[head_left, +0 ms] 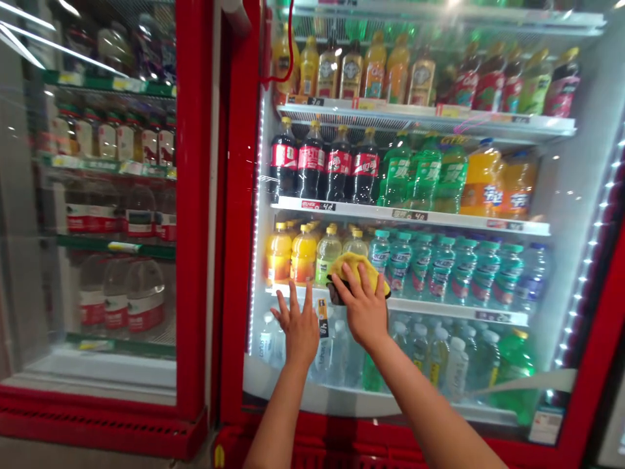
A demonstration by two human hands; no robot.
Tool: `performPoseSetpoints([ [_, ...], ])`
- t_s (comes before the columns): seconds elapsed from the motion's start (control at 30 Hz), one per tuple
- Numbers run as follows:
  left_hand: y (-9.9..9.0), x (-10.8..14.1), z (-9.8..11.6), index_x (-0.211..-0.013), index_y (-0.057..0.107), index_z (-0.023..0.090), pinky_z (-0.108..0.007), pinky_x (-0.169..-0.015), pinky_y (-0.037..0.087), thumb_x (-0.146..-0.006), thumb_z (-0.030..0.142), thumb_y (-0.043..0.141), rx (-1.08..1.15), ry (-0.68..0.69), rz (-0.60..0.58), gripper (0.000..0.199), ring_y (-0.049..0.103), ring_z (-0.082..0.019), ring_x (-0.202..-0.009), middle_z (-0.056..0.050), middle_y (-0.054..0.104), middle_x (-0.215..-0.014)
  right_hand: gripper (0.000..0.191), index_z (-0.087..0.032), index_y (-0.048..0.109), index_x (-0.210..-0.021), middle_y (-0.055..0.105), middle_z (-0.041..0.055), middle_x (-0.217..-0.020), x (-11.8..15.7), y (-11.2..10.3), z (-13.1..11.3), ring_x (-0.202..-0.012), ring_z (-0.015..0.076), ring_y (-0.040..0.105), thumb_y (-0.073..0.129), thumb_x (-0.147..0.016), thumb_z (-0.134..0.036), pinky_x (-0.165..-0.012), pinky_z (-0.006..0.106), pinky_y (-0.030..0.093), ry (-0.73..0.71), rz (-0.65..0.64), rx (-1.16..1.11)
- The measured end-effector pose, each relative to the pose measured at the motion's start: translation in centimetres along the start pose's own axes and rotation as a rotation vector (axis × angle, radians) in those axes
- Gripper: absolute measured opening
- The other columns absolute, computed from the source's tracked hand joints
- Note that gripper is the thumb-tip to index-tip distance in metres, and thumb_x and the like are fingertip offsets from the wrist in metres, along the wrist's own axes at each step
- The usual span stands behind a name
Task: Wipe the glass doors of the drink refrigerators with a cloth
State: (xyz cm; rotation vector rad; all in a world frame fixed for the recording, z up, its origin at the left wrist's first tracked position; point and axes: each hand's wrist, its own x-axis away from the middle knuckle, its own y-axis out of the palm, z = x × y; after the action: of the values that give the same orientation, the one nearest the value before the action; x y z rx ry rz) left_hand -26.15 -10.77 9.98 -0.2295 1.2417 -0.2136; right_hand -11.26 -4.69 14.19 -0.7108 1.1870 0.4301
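Against the glass door [551,169] of a lit drinks cooler, the right hand [366,312] holds a yellow cloth [373,271] under spread fingers. Cloth: bunched, dark along its lower edge, in front of the bottle row on the third full shelf down. Left hand [297,329]: empty, fingers wide, palm toward the glass, just left of the cloth; contact with the pane cannot be determined.

Surface: clear, upright, set in a red frame [241,260]; streaks of reflected light. An orange-and-black price tag [322,317] shows between the hands, turned sideways.

Room: a second cooler [193,195], also red-framed, stands at the left with bottles on green-edged shelves; bright line reflections [29,16] cross its upper glass. Grey floor [122,449] at lower left.
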Motion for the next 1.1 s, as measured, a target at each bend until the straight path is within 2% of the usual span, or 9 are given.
performPoseSetpoints([
  [0.13,0.5,0.0,1.4,-0.155,0.039,0.031,-0.075,-0.118,0.009,-0.098,0.017,0.046,0.004,0.027,-0.007,0.059,0.002,-0.037,-0.158,-0.012,0.020,-0.170,0.072,-0.039,0.032,-0.159,0.028,0.0070,-0.168,2.7,-0.9,3.5,-0.158,0.0367,0.008,0.040,-0.096,-0.005,-0.115,0.080,0.018,0.184,0.154,-0.053],
  [0.3,1.2,0.5,3.5,-0.154,0.041,0.035,-0.074,-0.120,0.009,-0.098,0.015,0.047,-0.034,0.158,-0.035,0.059,0.001,-0.035,-0.158,-0.011,0.021,-0.170,0.064,-0.037,0.046,-0.151,0.045,0.0055,-0.160,8.4,-0.5,4.3,-0.158,0.0338,0.014,0.044,-0.097,-0.005,-0.118,0.074,0.025,0.096,0.145,-0.100],
  [0.47,2.2,1.6,6.1,-0.156,0.036,0.039,-0.075,-0.119,0.011,-0.097,0.015,0.050,-0.046,0.260,-0.094,0.065,0.000,-0.036,-0.158,-0.007,0.018,-0.171,0.061,-0.039,0.055,-0.144,0.046,0.0006,-0.159,5.9,-2.4,6.4,-0.158,0.0295,0.018,0.048,-0.094,-0.005,-0.121,0.068,0.023,0.125,0.018,0.037],
  [0.53,2.6,2.0,7.0,-0.157,0.032,0.037,-0.074,-0.119,0.011,-0.096,0.015,0.052,-0.053,0.290,-0.105,0.068,0.000,-0.036,-0.158,-0.007,0.016,-0.171,0.067,-0.038,0.049,-0.150,0.041,0.0011,-0.163,5.5,-3.3,8.2,-0.158,0.0311,0.017,0.048,-0.092,-0.005,-0.121,0.067,0.024,0.230,0.026,0.089],
  [0.63,3.1,2.4,7.7,-0.160,0.025,0.033,-0.074,-0.120,0.010,-0.096,0.017,0.053,-0.064,0.308,-0.093,0.071,-0.001,-0.037,-0.158,-0.009,0.013,-0.171,0.074,-0.035,0.034,-0.158,0.032,0.0047,-0.167,7.6,-3.5,9.8,-0.158,0.0344,0.016,0.049,-0.091,-0.008,-0.119,0.068,0.026,0.346,0.095,0.135],
  [0.77,3.3,2.6,7.8,-0.161,0.017,0.033,-0.073,-0.121,0.011,-0.097,0.020,0.052,-0.075,0.324,-0.079,0.074,-0.003,-0.036,-0.158,-0.009,0.009,-0.171,0.075,-0.032,0.029,-0.161,0.030,0.0074,-0.168,10.3,-2.2,8.8,-0.159,0.0352,0.008,0.049,-0.093,-0.008,-0.120,0.070,0.022,0.258,0.133,0.133],
  [0.9,3.7,2.8,8.3,-0.161,0.015,0.034,-0.073,-0.121,0.008,-0.098,0.023,0.053,-0.086,0.362,-0.090,0.074,-0.002,-0.035,-0.158,-0.008,0.009,-0.171,0.065,-0.038,0.043,-0.153,0.039,0.0010,-0.164,7.0,-2.8,8.5,-0.159,0.0312,0.010,0.049,-0.096,-0.009,-0.123,0.067,0.018,0.130,0.009,0.128],
  [1.0,4.0,2.9,8.9,-0.160,0.017,0.037,-0.073,-0.121,0.005,-0.097,0.023,0.054,-0.081,0.402,-0.096,0.074,-0.001,-0.035,-0.158,-0.006,0.008,-0.171,0.069,-0.040,0.039,-0.155,0.033,-0.0001,-0.167,5.1,-4.4,10.8,-0.159,0.0310,0.012,0.047,-0.095,-0.008,-0.123,0.066,0.020,0.229,-0.031,0.130],
  [1.1,4.2,3.1,9.3,-0.159,0.019,0.039,-0.073,-0.121,0.004,-0.097,0.022,0.055,-0.068,0.417,-0.080,0.074,-0.001,-0.035,-0.158,-0.005,0.005,-0.171,0.079,-0.038,0.028,-0.160,0.026,0.0024,-0.169,7.9,-4.7,13.0,-0.159,0.0327,0.010,0.046,-0.091,-0.005,-0.122,0.067,0.022,0.324,0.059,0.137],
])
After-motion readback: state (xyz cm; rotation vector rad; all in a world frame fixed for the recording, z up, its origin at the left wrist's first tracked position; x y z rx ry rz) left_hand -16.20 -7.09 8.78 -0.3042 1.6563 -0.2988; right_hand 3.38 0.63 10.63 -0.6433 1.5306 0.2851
